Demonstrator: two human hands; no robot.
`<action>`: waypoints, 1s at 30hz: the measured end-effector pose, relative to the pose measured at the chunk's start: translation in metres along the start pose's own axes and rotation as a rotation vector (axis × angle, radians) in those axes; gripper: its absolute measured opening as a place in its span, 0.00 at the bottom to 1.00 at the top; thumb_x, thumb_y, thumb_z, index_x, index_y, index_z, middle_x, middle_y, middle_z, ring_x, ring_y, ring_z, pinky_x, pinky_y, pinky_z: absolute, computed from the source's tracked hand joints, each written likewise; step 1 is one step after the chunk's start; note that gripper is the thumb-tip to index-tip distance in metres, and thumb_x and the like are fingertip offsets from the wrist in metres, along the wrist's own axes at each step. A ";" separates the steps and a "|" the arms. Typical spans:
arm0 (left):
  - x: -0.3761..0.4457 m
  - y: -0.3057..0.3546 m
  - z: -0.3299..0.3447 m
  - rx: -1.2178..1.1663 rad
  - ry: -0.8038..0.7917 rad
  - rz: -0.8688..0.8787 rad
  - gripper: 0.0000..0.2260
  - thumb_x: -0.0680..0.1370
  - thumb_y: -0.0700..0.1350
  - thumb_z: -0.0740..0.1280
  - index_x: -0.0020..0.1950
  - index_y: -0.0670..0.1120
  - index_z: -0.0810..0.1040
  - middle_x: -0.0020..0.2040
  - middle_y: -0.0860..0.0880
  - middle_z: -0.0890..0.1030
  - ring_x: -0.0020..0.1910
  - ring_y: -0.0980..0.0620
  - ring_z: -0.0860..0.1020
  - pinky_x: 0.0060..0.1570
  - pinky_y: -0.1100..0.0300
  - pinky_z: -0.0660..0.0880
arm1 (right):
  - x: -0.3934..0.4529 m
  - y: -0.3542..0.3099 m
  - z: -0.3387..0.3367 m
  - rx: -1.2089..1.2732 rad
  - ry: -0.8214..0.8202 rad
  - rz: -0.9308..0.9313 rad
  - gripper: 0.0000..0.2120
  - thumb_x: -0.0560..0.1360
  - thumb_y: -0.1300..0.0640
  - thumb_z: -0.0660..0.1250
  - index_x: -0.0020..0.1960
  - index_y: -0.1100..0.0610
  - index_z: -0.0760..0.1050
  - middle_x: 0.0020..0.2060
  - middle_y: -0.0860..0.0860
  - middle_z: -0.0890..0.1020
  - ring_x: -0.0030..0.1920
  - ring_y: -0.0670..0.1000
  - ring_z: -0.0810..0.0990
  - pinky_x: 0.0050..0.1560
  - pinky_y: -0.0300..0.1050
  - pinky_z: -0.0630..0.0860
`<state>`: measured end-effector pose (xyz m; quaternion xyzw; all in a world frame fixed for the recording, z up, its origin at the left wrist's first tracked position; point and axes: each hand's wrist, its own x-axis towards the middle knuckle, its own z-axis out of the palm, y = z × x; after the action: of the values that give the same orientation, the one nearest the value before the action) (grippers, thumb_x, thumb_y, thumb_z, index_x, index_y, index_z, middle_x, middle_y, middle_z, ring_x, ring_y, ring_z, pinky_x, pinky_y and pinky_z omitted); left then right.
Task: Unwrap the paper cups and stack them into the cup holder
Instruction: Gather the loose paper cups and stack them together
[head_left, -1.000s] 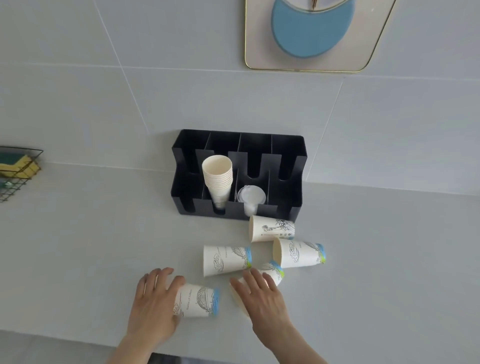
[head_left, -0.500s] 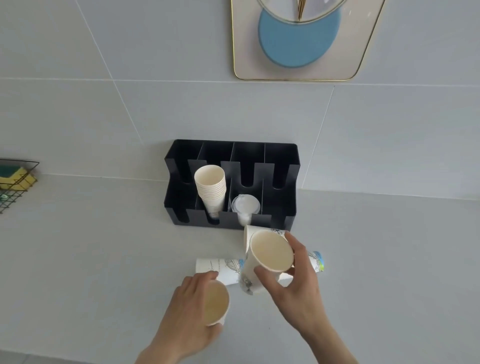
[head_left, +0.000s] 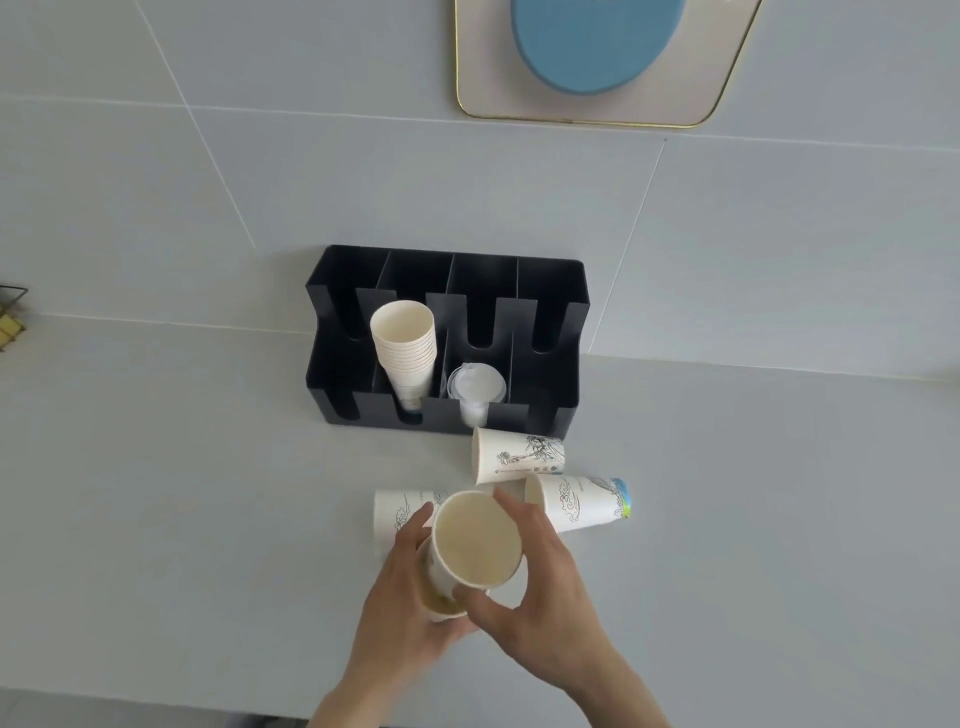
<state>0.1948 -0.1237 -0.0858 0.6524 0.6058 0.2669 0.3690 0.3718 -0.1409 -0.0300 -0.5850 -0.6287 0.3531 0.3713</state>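
Note:
My right hand (head_left: 540, 608) grips an upright printed paper cup (head_left: 475, 540) by its rim and side, its base sunk into a second cup (head_left: 441, 608) that my left hand (head_left: 400, 597) holds from below. Three more printed cups lie on their sides on the counter: one (head_left: 397, 512) behind my left hand, one (head_left: 519, 454) just in front of the holder, one (head_left: 582, 501) to the right. The black cup holder (head_left: 561, 332) stands against the wall with a stack of plain cups (head_left: 405, 343) in its second front slot.
Clear plastic lids (head_left: 475, 387) sit in the holder's third front slot; the other slots are empty. A wire basket (head_left: 10, 317) is at the far left edge. A gold-rimmed frame (head_left: 597, 111) hangs on the tiled wall (head_left: 208, 182). The counter's front edge runs near my wrists.
Both hands picked up one cup each from the counter. The right hand's cup has moved left and down into the cup held by the left hand.

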 end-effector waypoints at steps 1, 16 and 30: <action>-0.001 0.000 0.001 -0.011 0.012 -0.004 0.51 0.59 0.58 0.81 0.74 0.69 0.54 0.67 0.72 0.71 0.63 0.66 0.75 0.54 0.66 0.77 | -0.001 0.005 0.003 -0.049 -0.033 -0.007 0.44 0.68 0.41 0.77 0.78 0.50 0.64 0.71 0.41 0.71 0.70 0.43 0.72 0.67 0.42 0.74; -0.016 -0.023 -0.022 0.013 0.066 0.022 0.42 0.62 0.56 0.81 0.71 0.66 0.64 0.67 0.69 0.71 0.63 0.70 0.72 0.56 0.65 0.74 | 0.021 0.033 0.019 -0.231 -0.111 0.033 0.28 0.76 0.43 0.72 0.74 0.48 0.71 0.66 0.41 0.78 0.63 0.46 0.78 0.62 0.47 0.77; -0.025 -0.031 -0.034 0.054 0.124 -0.045 0.42 0.64 0.56 0.79 0.72 0.68 0.60 0.67 0.68 0.69 0.62 0.73 0.70 0.52 0.72 0.71 | 0.083 0.064 0.079 -0.628 -0.303 -0.095 0.40 0.75 0.51 0.73 0.81 0.55 0.59 0.66 0.53 0.74 0.64 0.58 0.76 0.61 0.52 0.73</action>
<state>0.1462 -0.1431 -0.0889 0.6306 0.6490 0.2820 0.3187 0.3295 -0.0544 -0.1192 -0.5818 -0.7810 0.2076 0.0916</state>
